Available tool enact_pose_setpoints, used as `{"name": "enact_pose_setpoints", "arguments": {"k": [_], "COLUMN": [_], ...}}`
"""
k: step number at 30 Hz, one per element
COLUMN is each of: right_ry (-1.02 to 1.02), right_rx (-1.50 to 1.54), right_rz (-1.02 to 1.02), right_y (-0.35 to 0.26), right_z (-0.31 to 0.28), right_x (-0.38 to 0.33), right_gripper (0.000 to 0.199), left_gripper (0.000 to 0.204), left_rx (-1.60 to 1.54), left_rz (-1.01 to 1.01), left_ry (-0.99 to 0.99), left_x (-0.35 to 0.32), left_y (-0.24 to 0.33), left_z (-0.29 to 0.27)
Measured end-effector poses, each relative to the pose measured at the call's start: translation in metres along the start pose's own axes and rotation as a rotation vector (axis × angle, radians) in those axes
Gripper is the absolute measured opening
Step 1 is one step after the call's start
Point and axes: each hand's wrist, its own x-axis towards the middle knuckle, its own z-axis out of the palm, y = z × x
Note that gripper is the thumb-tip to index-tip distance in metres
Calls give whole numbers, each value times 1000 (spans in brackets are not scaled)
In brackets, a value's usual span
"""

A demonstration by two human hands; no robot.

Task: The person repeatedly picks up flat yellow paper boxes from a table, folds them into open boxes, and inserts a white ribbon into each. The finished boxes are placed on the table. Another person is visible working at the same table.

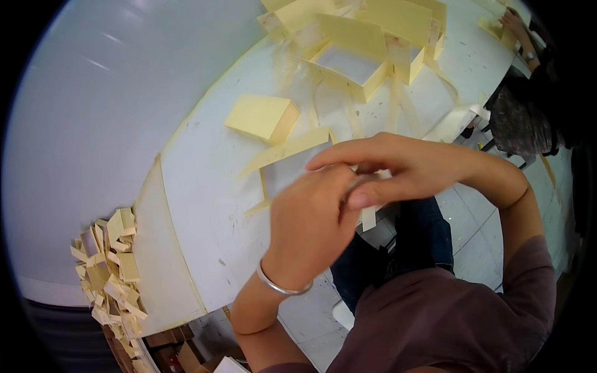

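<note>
My left hand (pixel 314 214), a silver bangle on its wrist, is raised over the near edge of the table with its back upward and its fingers hidden. Reaching across it, my right hand (pixel 395 168) has curved fingers on top of the left and its thumb just below. A narrow pale strip (pixel 369 219) shows under the hands; what they grip between them is hidden. Just beyond, a cream open box (pixel 289 166) with a white inside lies partly covered by my left hand. A closed cream box (pixel 262 117) sits behind it.
Several cream boxes (pixel 354 62), some with lids up and ribbons trailing, stand at the far side of the white table (pixel 211 230). Cream box pieces (pixel 112 273) are heaped at the left. Another person's hand (pixel 513 25) works at the far right.
</note>
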Motion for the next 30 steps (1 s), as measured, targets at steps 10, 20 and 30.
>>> {"name": "enact_pose_setpoints", "arguments": {"k": [10, 20, 30], "right_ry": [-163, -94, -492], "right_rx": [94, -579, -1006], "right_rz": [365, -61, -143], "right_y": [18, 101, 99], "right_z": [-32, 25, 19], "right_x": [36, 91, 74], "right_gripper": [16, 8, 8], "left_gripper": [30, 16, 18], "left_rx": [67, 199, 201], "left_rz": [-90, 204, 119], "left_ry": [384, 331, 305], "left_x": [-52, -87, -146], "left_y": [-67, -114, -101], "left_z": [2, 46, 73]}}
